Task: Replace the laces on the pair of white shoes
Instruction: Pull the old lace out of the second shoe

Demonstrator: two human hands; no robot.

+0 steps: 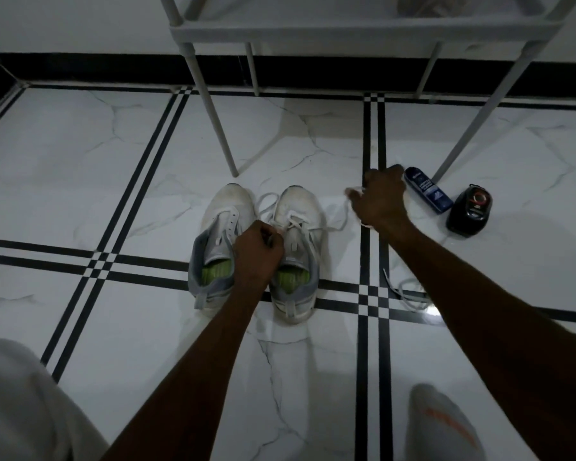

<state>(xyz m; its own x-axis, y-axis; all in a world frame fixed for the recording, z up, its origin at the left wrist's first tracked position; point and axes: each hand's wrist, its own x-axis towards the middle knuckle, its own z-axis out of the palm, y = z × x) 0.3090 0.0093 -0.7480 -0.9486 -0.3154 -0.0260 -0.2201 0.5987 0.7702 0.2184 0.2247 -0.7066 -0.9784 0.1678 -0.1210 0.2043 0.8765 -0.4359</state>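
I see 2 white low-top sports shoes with grey heel collars and green insoles standing side by side, toes away from me, on the glossy white marble-look floor [80,168] with black double stripes. The left white shoe [221,224] has bare eyelets along its upper part as far as I can make out. The right white shoe [300,214] still carries a flat white lace [330,227] through its eyelets, with loops spilling over the toe and out to the right.

My left hand [258,249] sits over the gap between the 2 shoes, at the tongue of the right one; its fingers are curled tight and appear to pinch the lace at the eyelets. My right hand [381,197] is stretched out well to the right of the shoes, fingers clenched round the free end of the same lace, which trails out on both sides of the fist.

A second loose white lace [409,296] lies curled on the floor under my right forearm. Just beyond the right hand lies a dark blue tube-shaped bottle [429,193], and next to it a squat black container with a red-ringed lid [469,209]. A white metal-legged rack [346,31] stands behind the shoes against the black skirting.
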